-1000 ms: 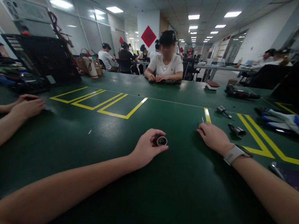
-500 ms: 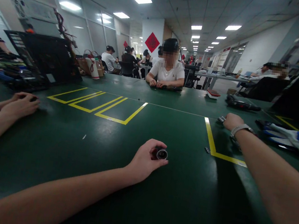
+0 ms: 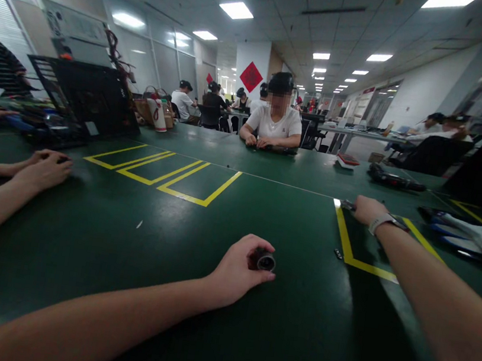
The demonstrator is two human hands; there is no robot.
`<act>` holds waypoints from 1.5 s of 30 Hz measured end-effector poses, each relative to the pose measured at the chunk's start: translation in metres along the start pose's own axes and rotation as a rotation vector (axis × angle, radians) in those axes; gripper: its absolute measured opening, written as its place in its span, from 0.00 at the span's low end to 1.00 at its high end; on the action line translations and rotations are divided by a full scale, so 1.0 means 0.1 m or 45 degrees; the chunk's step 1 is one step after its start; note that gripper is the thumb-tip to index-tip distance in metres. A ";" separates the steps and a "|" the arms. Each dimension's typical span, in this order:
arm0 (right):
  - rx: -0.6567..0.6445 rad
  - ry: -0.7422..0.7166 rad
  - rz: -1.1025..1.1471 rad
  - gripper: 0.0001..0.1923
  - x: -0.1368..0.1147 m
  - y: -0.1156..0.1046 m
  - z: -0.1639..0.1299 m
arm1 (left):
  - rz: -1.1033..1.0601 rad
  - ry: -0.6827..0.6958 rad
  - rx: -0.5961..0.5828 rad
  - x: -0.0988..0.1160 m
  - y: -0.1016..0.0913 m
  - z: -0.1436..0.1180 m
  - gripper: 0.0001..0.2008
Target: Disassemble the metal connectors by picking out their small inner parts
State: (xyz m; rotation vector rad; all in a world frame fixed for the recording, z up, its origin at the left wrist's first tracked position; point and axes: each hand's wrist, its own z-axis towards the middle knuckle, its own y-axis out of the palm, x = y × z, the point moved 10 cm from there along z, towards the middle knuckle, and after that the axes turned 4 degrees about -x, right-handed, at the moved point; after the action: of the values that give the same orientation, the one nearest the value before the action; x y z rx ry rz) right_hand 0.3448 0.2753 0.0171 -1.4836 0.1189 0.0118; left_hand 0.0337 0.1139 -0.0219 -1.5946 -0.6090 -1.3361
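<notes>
left hand [image 3: 235, 270]: our fingers clamp a small dark cylindrical part [image 3: 264, 261] just above the green table [image 3: 166, 265] | right hand [image 3: 366, 210]: fingers curled on a small metal tool [image 3: 347, 205], closure unclear | handling: part seems rigid, light, smooth; we judge gripping round its sides best

On the green desk [image 3: 163, 289], the left hand [image 3: 237, 272] holds a small black cylinder [image 3: 265, 261] between thumb and fingers [image 3: 259, 244]. At two o'clock from it, the right hand [image 3: 366, 209] closes on a small metal tool [image 3: 347, 205] beside yellow tape lines [image 3: 344, 243]. A tiny dark piece [image 3: 338, 254] lies between the hands.
</notes>
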 end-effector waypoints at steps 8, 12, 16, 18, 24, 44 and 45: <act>-0.309 -0.227 -0.172 0.15 -0.32 0.18 -0.40 | 0.014 -0.027 -0.015 0.04 0.00 -0.03 0.20; -0.341 -0.390 -0.150 0.05 -0.42 0.13 -0.66 | 0.015 -0.031 -0.024 0.08 0.01 -0.04 0.19; -0.325 -0.514 -0.072 0.09 -0.52 0.06 -0.86 | 0.031 -0.039 -0.022 0.08 0.00 -0.05 0.19; -0.327 -0.576 -0.014 0.10 -0.59 0.05 -0.96 | 0.038 -0.028 -0.026 0.07 0.00 -0.05 0.19; -0.339 -0.684 0.156 0.09 -0.75 0.03 -1.19 | 0.034 -0.001 -0.037 0.00 0.01 -0.03 0.20; -0.148 -0.313 1.484 0.09 -1.33 -0.11 -2.23 | 0.196 0.214 -0.033 0.14 0.04 -0.04 0.21; -0.226 -0.291 1.629 0.10 -1.38 -0.04 -2.31 | 0.250 0.198 -0.029 0.15 0.04 -0.04 0.21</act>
State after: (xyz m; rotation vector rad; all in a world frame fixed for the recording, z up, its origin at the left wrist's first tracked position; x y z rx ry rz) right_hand 0.1911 0.0546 0.0146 -1.3445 0.8734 1.2366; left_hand 0.0391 0.1054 -0.0088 -1.5099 -0.3351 -1.3080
